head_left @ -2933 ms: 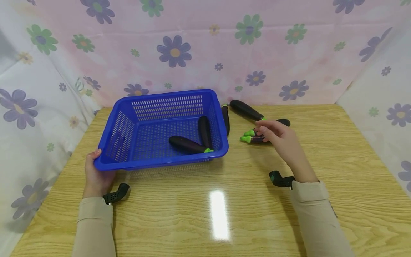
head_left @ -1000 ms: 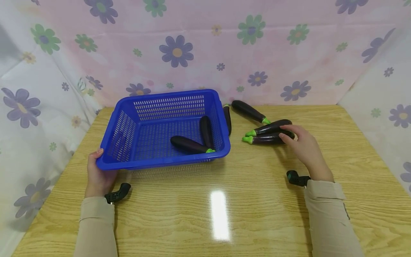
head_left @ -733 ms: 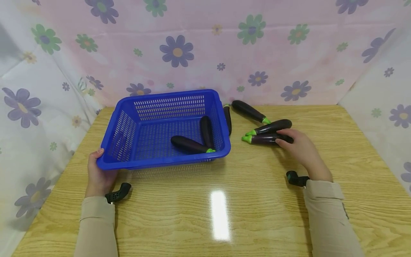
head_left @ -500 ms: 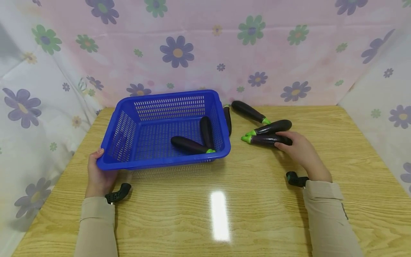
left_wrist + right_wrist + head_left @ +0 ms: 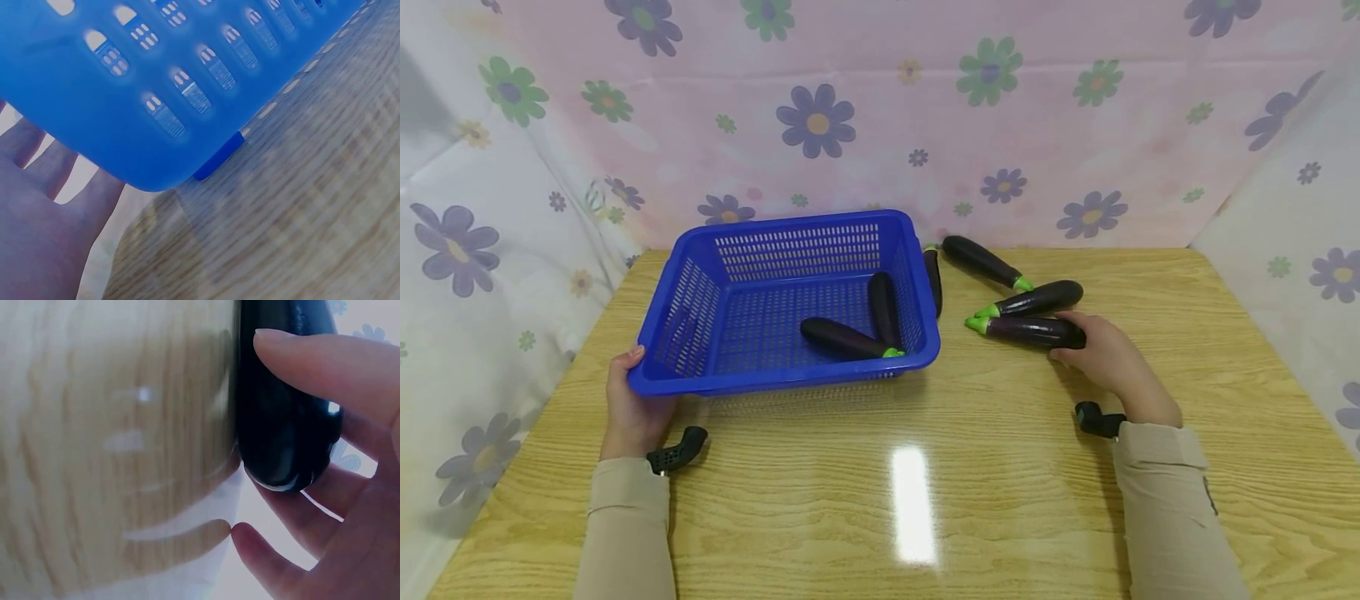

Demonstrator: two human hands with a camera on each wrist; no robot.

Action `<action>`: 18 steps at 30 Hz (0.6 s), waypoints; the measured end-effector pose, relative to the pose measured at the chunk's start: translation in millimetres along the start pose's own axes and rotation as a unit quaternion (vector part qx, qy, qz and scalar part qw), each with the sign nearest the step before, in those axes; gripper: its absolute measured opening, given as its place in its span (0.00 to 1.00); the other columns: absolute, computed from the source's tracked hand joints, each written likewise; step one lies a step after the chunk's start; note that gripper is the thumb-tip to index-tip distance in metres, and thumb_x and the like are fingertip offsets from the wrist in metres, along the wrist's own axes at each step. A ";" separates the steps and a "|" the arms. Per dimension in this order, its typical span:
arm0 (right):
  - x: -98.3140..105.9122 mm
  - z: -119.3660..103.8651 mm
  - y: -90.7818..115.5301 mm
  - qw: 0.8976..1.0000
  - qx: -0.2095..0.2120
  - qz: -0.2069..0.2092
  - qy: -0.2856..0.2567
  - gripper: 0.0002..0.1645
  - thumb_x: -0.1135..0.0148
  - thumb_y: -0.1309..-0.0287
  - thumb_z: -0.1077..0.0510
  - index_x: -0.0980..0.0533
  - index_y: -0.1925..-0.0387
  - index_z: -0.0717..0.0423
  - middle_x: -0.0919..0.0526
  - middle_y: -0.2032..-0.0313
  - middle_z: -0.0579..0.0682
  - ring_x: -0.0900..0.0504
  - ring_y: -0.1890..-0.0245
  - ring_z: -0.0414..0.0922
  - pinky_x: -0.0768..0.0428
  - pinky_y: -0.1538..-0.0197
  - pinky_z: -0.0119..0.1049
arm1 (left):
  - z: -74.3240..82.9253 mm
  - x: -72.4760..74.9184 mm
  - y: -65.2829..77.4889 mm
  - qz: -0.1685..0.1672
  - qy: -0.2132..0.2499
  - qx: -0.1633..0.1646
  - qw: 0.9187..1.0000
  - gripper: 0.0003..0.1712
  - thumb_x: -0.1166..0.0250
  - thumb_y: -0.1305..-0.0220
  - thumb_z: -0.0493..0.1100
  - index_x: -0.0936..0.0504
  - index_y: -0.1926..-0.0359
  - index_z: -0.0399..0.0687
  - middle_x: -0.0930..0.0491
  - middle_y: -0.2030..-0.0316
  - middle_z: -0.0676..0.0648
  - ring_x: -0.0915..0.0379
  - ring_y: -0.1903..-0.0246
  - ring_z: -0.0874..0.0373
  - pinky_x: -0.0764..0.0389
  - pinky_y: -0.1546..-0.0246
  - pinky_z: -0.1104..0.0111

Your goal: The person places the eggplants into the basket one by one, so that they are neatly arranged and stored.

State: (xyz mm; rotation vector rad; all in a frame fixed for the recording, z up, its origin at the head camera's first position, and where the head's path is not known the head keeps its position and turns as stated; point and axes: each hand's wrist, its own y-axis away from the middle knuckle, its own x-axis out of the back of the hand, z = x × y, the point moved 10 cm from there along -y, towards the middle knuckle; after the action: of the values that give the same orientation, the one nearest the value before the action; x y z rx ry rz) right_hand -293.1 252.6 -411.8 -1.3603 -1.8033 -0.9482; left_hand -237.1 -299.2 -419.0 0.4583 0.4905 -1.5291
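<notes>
My left hand point(image 5: 636, 412) grips the front left corner of a blue plastic basket point(image 5: 775, 380), its thumb over the rim and its fingers outside, against the wall. Two dark eggplants lie in the basket's right part, one crosswise point(image 5: 842, 338) and one lengthwise point(image 5: 883, 308). On the table to the right, my right hand point(image 5: 1108, 358) holds the blunt end of another eggplant point(image 5: 1022, 330). In the right wrist view its thumb point(image 5: 319, 365) lies along one side of that eggplant and other fingers are behind it. The green stem end points left, toward the basket.
A second eggplant point(image 5: 1037, 297) lies just behind the held one, and a third point(image 5: 981, 261) farther back. One more eggplant point(image 5: 933, 279) is partly hidden beside the basket's right wall. The wooden table point(image 5: 790, 500) ends at a flowered curtain point(image 5: 880, 125).
My right hand has moved from the stem ends of the two front eggplants rightward to the blunt end of the nearer one, which has turned slightly. The left hand and basket stay put.
</notes>
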 end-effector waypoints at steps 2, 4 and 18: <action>0.0 0.4 0.5 1.000 0.001 0.000 -0.002 0.38 0.38 0.49 0.54 0.41 0.39 0.62 0.38 0.42 0.69 0.41 0.44 0.66 0.44 0.47 0.60 | 0.1 -0.4 -0.6 -0.003 0.001 0.001 1.000 0.33 0.50 0.41 0.52 0.44 0.34 0.55 0.41 0.38 0.46 0.39 0.45 0.55 0.45 0.45 0.64; -0.1 0.8 1.0 1.000 0.001 -0.003 -0.004 0.38 0.38 0.49 0.52 0.40 0.39 0.61 0.37 0.43 0.69 0.40 0.44 0.65 0.43 0.47 0.60 | 0.4 -0.6 -1.1 -0.009 0.009 0.000 1.000 0.33 0.49 0.41 0.51 0.45 0.34 0.55 0.40 0.38 0.46 0.39 0.46 0.55 0.44 0.46 0.64; 16.0 6.2 12.2 0.994 -0.033 0.018 -0.099 0.45 0.50 0.49 0.31 0.46 0.34 0.47 0.35 0.43 0.65 0.31 0.50 0.61 0.35 0.53 0.57 | 4.0 -5.9 1.3 -0.040 0.051 -0.019 0.998 0.34 0.46 0.46 0.45 0.41 0.36 0.49 0.32 0.43 0.45 0.34 0.49 0.53 0.36 0.50 0.64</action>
State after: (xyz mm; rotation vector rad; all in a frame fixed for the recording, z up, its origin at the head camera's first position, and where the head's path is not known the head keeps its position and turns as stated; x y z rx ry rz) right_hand -285.4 267.8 -399.6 -1.5712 -1.9000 -0.8855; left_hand -235.6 -296.6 -412.4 0.4952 0.6223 -1.5754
